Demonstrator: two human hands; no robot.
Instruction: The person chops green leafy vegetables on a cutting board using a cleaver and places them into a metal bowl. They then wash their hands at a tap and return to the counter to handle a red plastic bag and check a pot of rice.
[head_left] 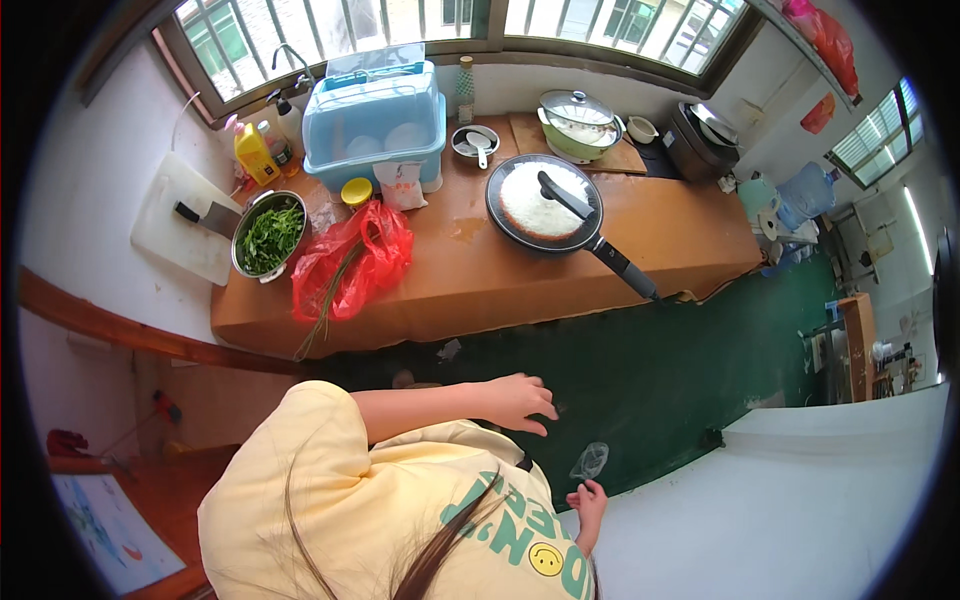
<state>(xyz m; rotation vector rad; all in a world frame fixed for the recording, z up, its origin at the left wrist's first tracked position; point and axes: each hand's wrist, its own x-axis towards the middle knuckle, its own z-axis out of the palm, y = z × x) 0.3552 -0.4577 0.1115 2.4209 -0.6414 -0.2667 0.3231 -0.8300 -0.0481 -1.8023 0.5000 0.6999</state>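
Observation:
My left hand (pixel 522 402) is stretched out in front of my body over the green floor. Its fingers are loosely bent and apart, with nothing in them. Lower and to the right, my right hand (pixel 590 505) is closed in a pinch at one end of a small, clear, crinkled plastic piece (pixel 591 459); its exact kind is hard to tell. Both hands are apart from the brown-covered counter (pixel 470 270). There stands a black frying pan (pixel 625 265) with its lid on and a white food inside. A red plastic bag (pixel 380 250) lies by a metal pot of green leaves (pixel 270 240).
A light blue dish box (pixel 375 120), a yellow-lidded jar (pixel 356 191) and a green glass-lidded pot (pixel 578 125) stand along the counter. A cleaver (pixel 212 217) rests by a white cutting board (pixel 165 215). The rice cooker (pixel 695 145) sits at the far right. A white surface (pixel 800 490) borders the floor.

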